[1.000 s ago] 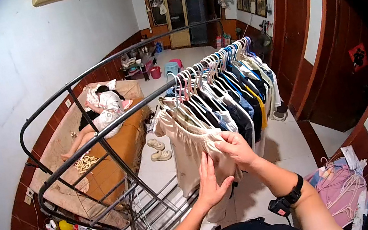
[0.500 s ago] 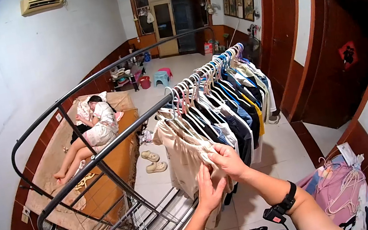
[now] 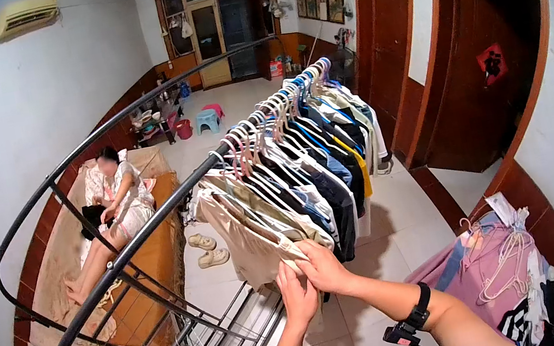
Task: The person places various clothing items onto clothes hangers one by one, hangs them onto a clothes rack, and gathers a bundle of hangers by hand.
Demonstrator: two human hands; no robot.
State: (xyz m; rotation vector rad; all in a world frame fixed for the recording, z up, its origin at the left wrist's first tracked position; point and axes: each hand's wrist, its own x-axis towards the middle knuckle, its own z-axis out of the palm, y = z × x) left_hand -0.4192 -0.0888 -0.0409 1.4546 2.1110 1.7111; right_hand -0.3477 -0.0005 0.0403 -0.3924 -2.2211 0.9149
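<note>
A beige pair of pants (image 3: 238, 228) hangs nearest to me on the clothes rack (image 3: 184, 193), its waistband drawn out wide along the hanger. My right hand (image 3: 322, 269) grips the near end of that waistband, thumb and fingers closed on the cloth. Just below and to the left, my left hand (image 3: 297, 294) presses its fingers against the same edge, close beside the right; its fingertips are partly hidden. Behind the pants, several shirts and other clothes (image 3: 338, 181) hang in a tight row on white, pink and blue hangers.
Left of the rack, a person (image 3: 122, 200) sits leaning on a bed (image 3: 159, 260). Beige clogs (image 3: 213, 257) lie on the tiled floor. At right, a pink cloth pile (image 3: 491, 276) bears loose white hangers (image 3: 508, 265). Stools (image 3: 207, 120) and a red bucket (image 3: 183, 129) stand farther back.
The gathered waistband is now stretched out flatter. My hands have come closer together at its near end. The person on the bed has risen from lying down. My view has shifted right.
</note>
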